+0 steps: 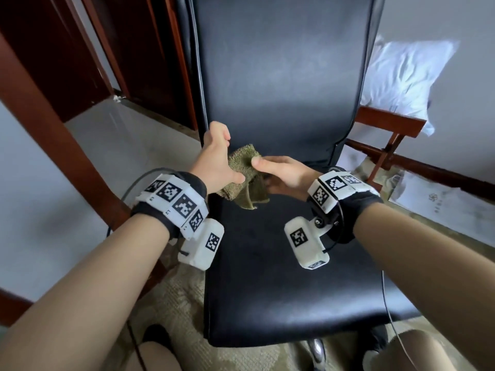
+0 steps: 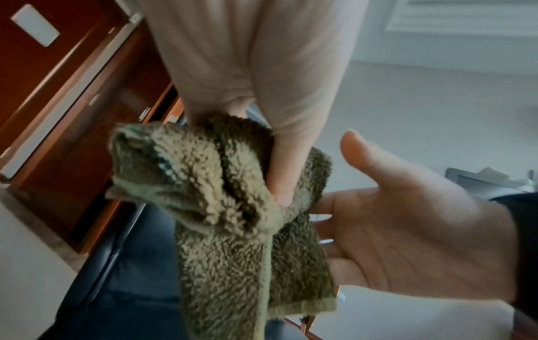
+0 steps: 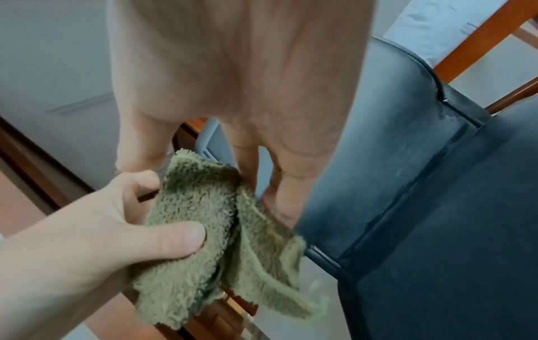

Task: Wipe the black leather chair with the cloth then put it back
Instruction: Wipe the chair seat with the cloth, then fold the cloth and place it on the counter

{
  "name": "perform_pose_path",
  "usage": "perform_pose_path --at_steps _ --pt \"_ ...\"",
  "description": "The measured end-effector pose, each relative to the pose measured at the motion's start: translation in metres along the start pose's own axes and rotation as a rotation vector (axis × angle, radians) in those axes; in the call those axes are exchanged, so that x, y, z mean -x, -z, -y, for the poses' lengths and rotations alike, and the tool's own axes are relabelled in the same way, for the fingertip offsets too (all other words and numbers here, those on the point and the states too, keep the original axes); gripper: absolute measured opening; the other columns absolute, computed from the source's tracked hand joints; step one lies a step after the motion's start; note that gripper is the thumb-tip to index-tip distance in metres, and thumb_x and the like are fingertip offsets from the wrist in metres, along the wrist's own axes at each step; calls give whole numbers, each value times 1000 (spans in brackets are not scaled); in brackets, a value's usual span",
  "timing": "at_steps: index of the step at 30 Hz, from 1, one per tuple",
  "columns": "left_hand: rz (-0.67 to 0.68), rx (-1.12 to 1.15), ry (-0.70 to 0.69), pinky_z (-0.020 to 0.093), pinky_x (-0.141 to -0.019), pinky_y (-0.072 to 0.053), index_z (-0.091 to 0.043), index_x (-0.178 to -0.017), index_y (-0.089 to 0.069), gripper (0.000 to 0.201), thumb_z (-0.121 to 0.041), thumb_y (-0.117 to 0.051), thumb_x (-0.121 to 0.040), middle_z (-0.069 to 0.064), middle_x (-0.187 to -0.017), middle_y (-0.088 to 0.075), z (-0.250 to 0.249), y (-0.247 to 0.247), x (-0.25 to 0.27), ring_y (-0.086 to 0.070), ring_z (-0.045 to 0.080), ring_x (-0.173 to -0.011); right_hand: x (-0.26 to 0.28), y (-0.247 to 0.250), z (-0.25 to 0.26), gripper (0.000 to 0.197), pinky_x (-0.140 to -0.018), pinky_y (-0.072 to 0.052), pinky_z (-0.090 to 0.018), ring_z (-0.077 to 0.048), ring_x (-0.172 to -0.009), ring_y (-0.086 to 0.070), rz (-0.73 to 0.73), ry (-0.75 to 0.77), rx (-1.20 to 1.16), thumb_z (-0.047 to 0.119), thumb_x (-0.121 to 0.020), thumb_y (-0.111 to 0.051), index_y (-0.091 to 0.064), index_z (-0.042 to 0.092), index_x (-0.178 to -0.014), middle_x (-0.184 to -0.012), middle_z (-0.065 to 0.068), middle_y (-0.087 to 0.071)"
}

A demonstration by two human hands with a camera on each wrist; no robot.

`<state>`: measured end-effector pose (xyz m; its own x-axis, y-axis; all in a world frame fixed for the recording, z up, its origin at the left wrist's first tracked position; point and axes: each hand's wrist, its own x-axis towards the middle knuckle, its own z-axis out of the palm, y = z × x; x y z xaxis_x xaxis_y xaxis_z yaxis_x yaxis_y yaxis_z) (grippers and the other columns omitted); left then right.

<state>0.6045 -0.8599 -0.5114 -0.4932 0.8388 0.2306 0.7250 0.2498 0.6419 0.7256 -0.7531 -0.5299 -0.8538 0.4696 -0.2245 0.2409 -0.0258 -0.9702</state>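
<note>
The black leather chair point(image 1: 267, 277) stands right in front of me, its tall backrest point(image 1: 281, 76) upright behind the seat. An olive-green terry cloth point(image 1: 242, 160) hangs bunched above the rear of the seat, between my two hands. My left hand point(image 1: 217, 159) grips its upper part, the thumb pressed into the pile point(image 2: 279, 174) point(image 3: 163, 234). My right hand point(image 1: 278, 172) is held open against the cloth's other side, palm showing point(image 2: 407, 230), fingers straight behind the fabric point(image 3: 276, 202). The cloth's lower edge point(image 3: 262, 264) dangles free above the seat.
Dark red wooden doors point(image 1: 53, 49) and a slanting wooden post point(image 1: 40, 124) stand at the left. A white pillow point(image 1: 401, 73) lies on a wooden rack point(image 1: 388, 124) to the chair's right. Papers point(image 1: 442, 207) lie on the patterned carpet point(image 1: 174, 295).
</note>
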Motion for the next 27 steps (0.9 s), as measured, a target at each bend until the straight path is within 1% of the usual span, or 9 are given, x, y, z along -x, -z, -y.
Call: perform_pose_path --at_steps 3,6,8,12,14,16,21,24,27 --pt "-22 -73 -126 20 -62 -28 -12 -98 -23 67 2 -78 -62 5 -107 -26 -27 9 -4 -34 20 -82 16 4 24 31 -92 -48 -38 -24 -88 -60 17 21 -54 35 -92 -51 -58 9 -106 -96 -10 -65" --pt "-18 -112 -185 18 -58 -28 -11 -97 -24 66 2 -78 -62 5 -105 -25 -51 21 -2 -31 19 -80 33 9 46 22 -84 -50 -35 -22 -84 -61 7 69 -23 32 -91 -54 -61 10 -96 -92 -9 -65" --pt "-23 -100 -184 23 -64 -30 -11 -98 -24 67 -1 -80 -61 5 -106 -26 -66 31 3 -34 20 -83 47 12 60 16 -82 -52 -35 -22 -83 -62 -54 118 61 26 -89 -60 -62 11 -88 -89 -9 -65" --pt "13 -104 -199 23 -80 -33 -14 -103 -27 66 -6 -80 -64 4 -111 -29 -101 53 19 -37 18 -97 74 17 89 14 -79 -54 -36 -20 -74 -61 -223 208 191 20 -87 -63 -61 14 -75 -77 -4 -63" --pt "55 -67 -180 22 -93 -32 -16 -109 -30 63 -14 -79 -70 2 -117 -30 -116 64 27 -37 15 -109 87 20 103 15 -63 -51 -27 -15 -64 -57 -343 250 277 22 -87 -63 -61 13 -75 -69 0 -59" --pt "105 -11 -90 20 -94 -29 -15 -122 -30 61 -24 -73 -79 0 -123 -35 -125 77 33 -39 12 -116 98 27 116 16 -54 -45 -21 -15 -61 -54 -451 301 355 25 -86 -64 -62 11 -79 -65 0 -56" --pt "69 176 52 25 -93 -33 -16 -139 -28 61 -40 -56 -91 -1 -131 -49 -139 101 41 -46 10 -114 109 41 142 18 -84 -52 -39 -26 -81 -63 -528 387 201 19 -84 -67 -66 4 -93 -82 -11 -63" --pt "5 255 86 25 -92 -31 -16 -141 -28 62 -38 -57 -91 -4 -124 -51 -145 108 36 -44 7 -109 105 39 149 15 -79 -52 -35 -22 -77 -61 -505 416 128 15 -86 -65 -66 2 -95 -75 -5 -62" --pt "7 244 137 24 -88 -35 -17 -140 -30 64 -40 -59 -89 -4 -124 -49 -145 110 19 -45 9 -110 89 44 152 12 -75 -53 -33 -18 -69 -60 -479 395 60 11 -86 -64 -62 10 -74 -70 -2 -60"
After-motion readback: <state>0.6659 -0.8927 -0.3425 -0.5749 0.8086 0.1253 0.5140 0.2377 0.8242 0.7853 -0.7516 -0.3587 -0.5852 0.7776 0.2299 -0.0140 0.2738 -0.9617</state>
